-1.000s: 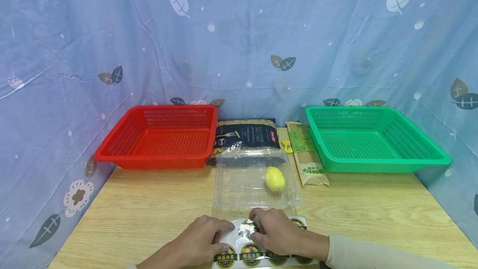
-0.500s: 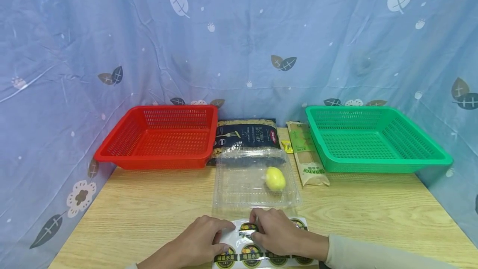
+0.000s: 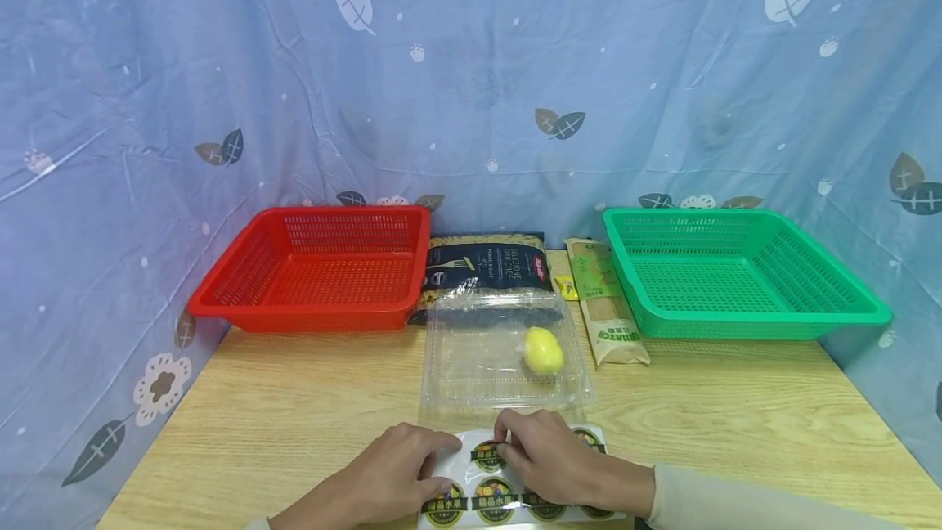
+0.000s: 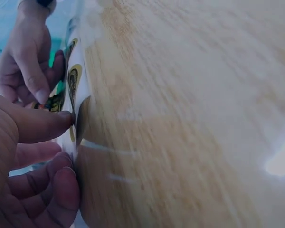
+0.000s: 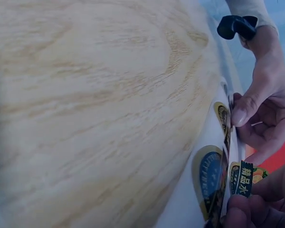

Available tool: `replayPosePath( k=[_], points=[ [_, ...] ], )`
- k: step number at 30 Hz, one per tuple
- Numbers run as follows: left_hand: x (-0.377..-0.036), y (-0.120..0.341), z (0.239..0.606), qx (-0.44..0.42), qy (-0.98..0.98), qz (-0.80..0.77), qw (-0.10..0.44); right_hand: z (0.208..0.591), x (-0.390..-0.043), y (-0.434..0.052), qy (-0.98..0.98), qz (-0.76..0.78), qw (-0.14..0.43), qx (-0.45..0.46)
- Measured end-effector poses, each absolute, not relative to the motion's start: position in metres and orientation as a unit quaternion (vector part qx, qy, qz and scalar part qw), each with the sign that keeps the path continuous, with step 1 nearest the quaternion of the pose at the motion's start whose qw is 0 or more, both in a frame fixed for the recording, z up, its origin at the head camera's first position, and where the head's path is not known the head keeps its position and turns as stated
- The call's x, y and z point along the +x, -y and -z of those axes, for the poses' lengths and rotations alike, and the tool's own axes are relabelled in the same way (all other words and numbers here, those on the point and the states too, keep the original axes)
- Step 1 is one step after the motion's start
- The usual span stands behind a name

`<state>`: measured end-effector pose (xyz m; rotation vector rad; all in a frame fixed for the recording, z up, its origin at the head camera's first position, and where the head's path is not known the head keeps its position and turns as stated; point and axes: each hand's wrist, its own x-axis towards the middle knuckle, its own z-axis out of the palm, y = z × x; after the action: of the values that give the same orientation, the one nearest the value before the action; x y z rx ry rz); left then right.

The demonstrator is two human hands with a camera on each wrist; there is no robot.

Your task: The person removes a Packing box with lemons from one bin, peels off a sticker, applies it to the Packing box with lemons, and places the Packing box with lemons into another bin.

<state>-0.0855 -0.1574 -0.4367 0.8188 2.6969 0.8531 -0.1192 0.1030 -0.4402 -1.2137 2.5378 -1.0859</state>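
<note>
White glossy sticker sheet (image 3: 515,489) printed with round dark-and-yellow fruit labels is lying flat at the near edge of the pale wooden table (image 3: 736,424), right under both of your hands. Your left hand (image 3: 383,481) is resting on the sheet's left end, its fingers curled over the edge and the thumb pressing down, pinning the paper to the wood; the left wrist view is showing that thumb lying along the sheet's edge with the other fingers tucked beneath. Your right hand (image 3: 552,460) is sitting on the middle of the sheet, with its fingertips pinching the edge of one round label (image 3: 488,455) in the upper row; in the right wrist view that label (image 5: 241,178) is standing up between your fingertips (image 5: 237,211), partly lifted off the backing. The two hands are lying close together, nearly touching over the sheet.

Just beyond your hands, a clear plastic clamshell box (image 3: 504,350) is sitting closed with a small yellow lemon (image 3: 543,350) inside. Behind it, a dark pasta packet (image 3: 486,264) is lying flat, and a long tan noodle packet (image 3: 607,305) is lying beside it to the right. A red slotted plastic basket (image 3: 316,272) is standing at the far left and a green slotted plastic basket (image 3: 736,272) at the far right
</note>
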Motion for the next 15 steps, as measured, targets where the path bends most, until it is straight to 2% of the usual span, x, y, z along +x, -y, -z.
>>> replayPosePath(
  k=[5,9,15],
  points=[
    [-0.085,0.157,0.434,0.273,-0.914,-0.282,0.100,0.433,-0.118,-0.104,-0.839,0.365,0.048,-0.401],
    [-0.085,0.158,0.432,0.272,-0.918,-0.272,0.097,0.423,-0.117,-0.104,-0.839,0.368,0.057,-0.396],
    [-0.082,0.162,0.433,0.276,-0.924,-0.259,0.059,0.409,-0.114,-0.106,-0.845,0.366,0.041,-0.387]
  ],
)
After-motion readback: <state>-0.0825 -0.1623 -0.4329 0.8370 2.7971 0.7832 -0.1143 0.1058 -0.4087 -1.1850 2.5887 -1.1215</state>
